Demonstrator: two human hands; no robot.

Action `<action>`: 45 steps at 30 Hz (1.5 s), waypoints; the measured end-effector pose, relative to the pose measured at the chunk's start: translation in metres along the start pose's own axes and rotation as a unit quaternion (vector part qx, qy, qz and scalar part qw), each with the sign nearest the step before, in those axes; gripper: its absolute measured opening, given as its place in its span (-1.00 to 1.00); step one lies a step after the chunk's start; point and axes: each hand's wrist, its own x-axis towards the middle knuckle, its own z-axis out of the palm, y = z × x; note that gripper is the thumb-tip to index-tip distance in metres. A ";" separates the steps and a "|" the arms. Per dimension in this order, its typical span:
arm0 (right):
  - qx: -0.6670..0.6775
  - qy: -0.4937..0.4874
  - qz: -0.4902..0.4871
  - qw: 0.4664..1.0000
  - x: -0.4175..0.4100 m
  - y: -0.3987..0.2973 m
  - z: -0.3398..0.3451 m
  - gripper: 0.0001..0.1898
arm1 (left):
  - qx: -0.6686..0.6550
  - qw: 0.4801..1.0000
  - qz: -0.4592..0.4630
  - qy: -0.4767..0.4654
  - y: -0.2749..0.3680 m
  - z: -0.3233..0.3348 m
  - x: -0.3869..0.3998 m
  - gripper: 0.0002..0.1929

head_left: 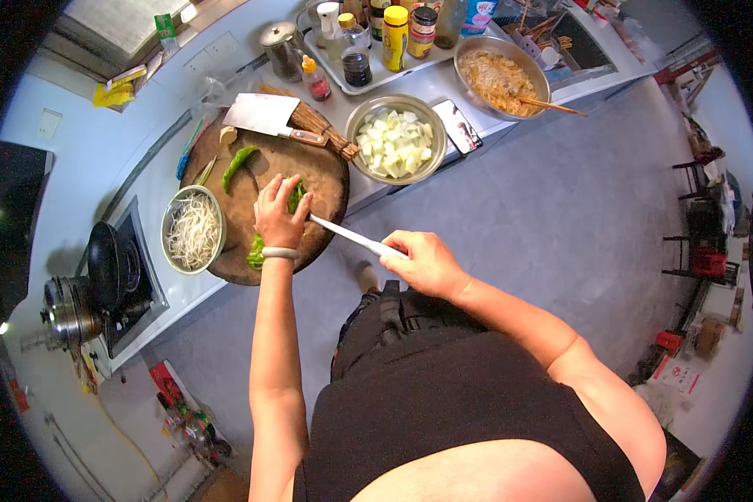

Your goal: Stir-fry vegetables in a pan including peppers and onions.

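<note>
My left hand (281, 214) bends over a cut green pepper (297, 194) on the round wooden chopping board (323, 169), fingers holding it down. In my right hand (428, 262) is the long pale handle (351, 236) of a knife-like tool. The handle's far end reaches my left fingers; I cannot make out the blade. Pieces of chopped green pepper (255, 252) lie by my left wrist. Farther back on the board are a whole green pepper (238, 165), a piece of ginger (228, 135) and a cleaver (265, 115) with a wooden handle.
A bowl of bean sprouts (192, 231) stands at the board's left edge. To its right are a bowl of cut pale vegetable (394, 144), a phone (457, 127) and a metal bowl with chopsticks (502, 81). Bottles fill a tray (408, 70) behind. A wok (105, 263) stands left.
</note>
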 end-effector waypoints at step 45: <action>0.027 -0.207 -0.011 0.978 0.050 -0.061 -0.023 -0.79 | 0.030 0.967 -0.174 0.185 -0.009 -0.063 -0.034 -0.59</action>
